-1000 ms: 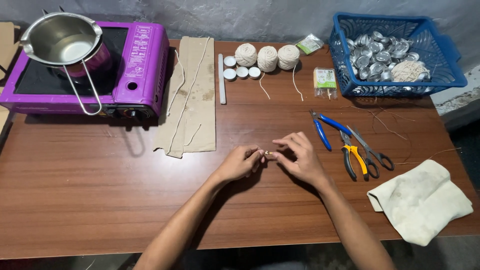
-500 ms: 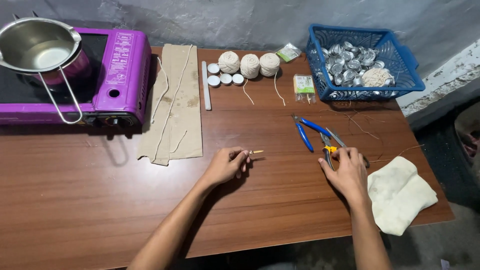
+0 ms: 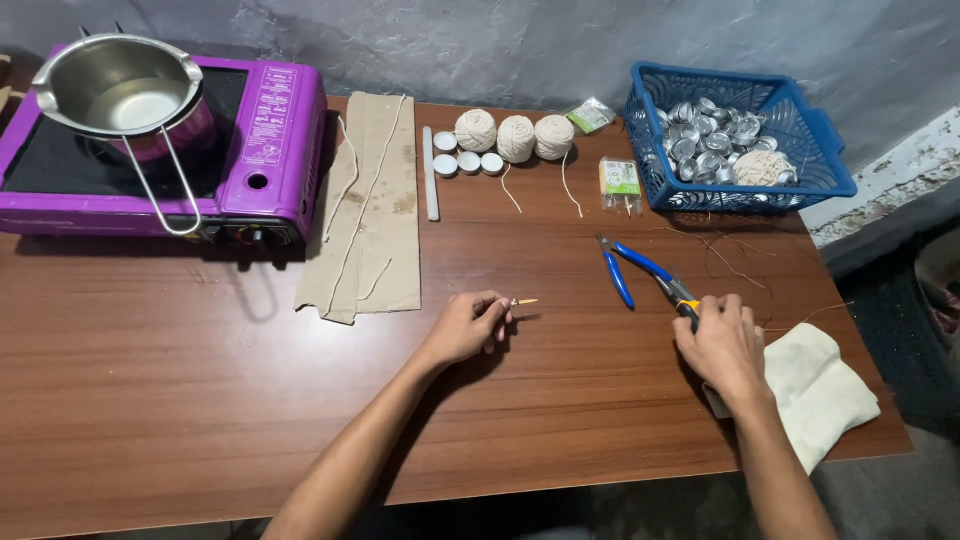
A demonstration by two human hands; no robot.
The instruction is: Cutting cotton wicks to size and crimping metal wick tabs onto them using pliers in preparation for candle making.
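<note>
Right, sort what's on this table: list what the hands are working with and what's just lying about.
In hand:
- left hand pinching a short thin wick piece
- right hand on the yellow-handled tool

Lying about:
- blue-handled pliers
- purple stove with metal pot
- cardboard strip
- three string balls
- blue basket of metal cups
- white cloth

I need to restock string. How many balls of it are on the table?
4. Three balls sit in a row at the table's back edge: left, middle, right. A fourth lies in the blue basket; more may be hidden there.
</note>
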